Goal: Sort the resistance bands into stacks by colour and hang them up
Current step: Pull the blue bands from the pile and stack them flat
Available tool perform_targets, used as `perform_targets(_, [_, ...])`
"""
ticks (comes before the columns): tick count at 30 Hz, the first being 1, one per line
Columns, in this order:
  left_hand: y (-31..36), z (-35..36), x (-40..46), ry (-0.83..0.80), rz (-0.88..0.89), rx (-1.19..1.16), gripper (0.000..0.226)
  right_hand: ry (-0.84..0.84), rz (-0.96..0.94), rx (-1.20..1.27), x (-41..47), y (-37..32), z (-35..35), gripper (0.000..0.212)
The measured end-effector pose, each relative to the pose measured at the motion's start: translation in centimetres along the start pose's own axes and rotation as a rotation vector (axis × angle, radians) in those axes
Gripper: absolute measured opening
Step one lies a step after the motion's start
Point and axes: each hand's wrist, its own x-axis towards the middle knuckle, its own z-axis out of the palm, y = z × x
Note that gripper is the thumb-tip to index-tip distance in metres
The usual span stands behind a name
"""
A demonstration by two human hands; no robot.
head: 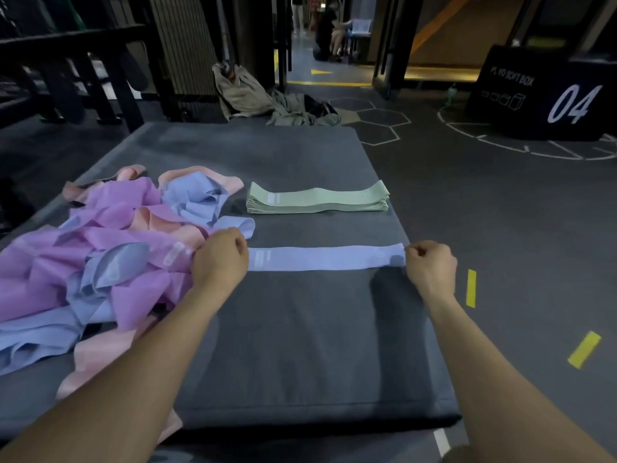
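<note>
A blue resistance band (325,259) lies stretched flat across the grey mat (300,345). My left hand (220,262) pinches its left end and my right hand (430,267) pinches its right end. Behind it sits a neat stack of green bands (317,198). On the mat's left half lies a tangled heap of purple, blue and pink bands (100,255), touching my left hand.
The mat rests on a dark gym floor with yellow tape marks (470,288) to the right. A black soft box marked 04 (541,95) stands at the back right. Bags and clothes (267,101) lie beyond the mat. A black rack (66,61) stands at the back left.
</note>
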Motion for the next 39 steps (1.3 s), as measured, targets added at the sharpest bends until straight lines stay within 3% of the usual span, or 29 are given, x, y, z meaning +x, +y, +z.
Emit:
perform_targets(7, [-0.7,0.9,1.4,-0.181,-0.150,0.177,0.024,-0.011,0.057,-0.041,1.3,0.2,1.2,0.023])
perform_targets(12, [0.1,1.4,1.8,-0.167,-0.183,0.153,0.022,0.048,0.074,-0.022,1.7,0.5,1.5,0.018])
perform_targets(16, [0.2,1.3,1.5,-0.120,-0.113,0.140,0.021,0.067,0.049,-0.059,1.6,0.7,1.8,0.013])
perform_targets(20, [0.3,0.4,1.2,-0.098,-0.029,0.050,0.026,0.099,-0.072,-0.182,1.1,-0.5,2.6,0.028])
perform_targets(25, [0.2,-2.1,0.6,-0.011,0.055,-0.046,0.030,-0.063,-0.240,-0.086,-1.6,-5.1,6.2,0.031])
perform_targets(29, [-1.7,-4.3,0.0,0.074,0.087,0.032,0.030,-0.208,-0.331,-0.023,-4.7,-9.0,9.9,0.024])
perform_targets(32, [-4.3,-5.6,-0.2,0.143,0.124,0.111,0.023,-0.329,-0.379,0.021,-6.6,-11.3,13.0,0.031])
perform_targets(36, [-7.5,-6.7,-0.6,0.092,0.146,0.179,0.031,-0.442,-0.424,0.028,-8.4,-13.5,16.6,0.033])
perform_targets(39, [-9.6,-7.3,-0.8,0.059,0.146,0.225,0.037,-0.432,-0.468,0.032,-9.5,-14.9,18.4,0.034])
